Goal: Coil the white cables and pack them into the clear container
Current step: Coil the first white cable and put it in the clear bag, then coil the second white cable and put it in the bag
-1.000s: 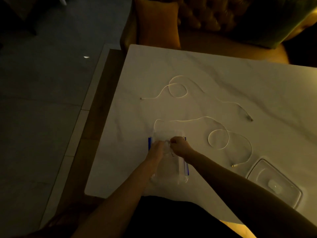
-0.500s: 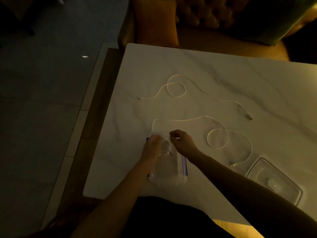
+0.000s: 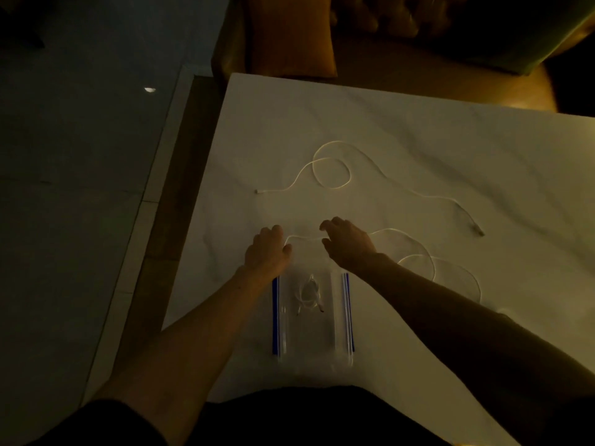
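Observation:
A clear container (image 3: pixel 338 329) with blue side clips stands near the table's front edge, and a small coiled white cable (image 3: pixel 308 295) lies inside it. Just beyond its far rim a second white cable (image 3: pixel 418 249) runs across the table and loops to the right. My left hand (image 3: pixel 267 252) hovers at that cable's left end, fingers loosely bent, holding nothing. My right hand (image 3: pixel 347 243) is above the same cable with fingers spread and curved, also holding nothing. A third white cable (image 3: pixel 331 172) lies farther back with one loop.
The white marble table (image 3: pixel 418 140) has its left edge close to my left hand. Orange upholstered seating (image 3: pixel 289 37) stands behind the table's far edge. Grey floor (image 3: pixel 80 188) lies to the left. The scene is dim.
Both hands have left the container and moved forward to the nearer loose cable. The coiled cable now lies free inside the container. The view has tilted, and the lid at right is out of frame.

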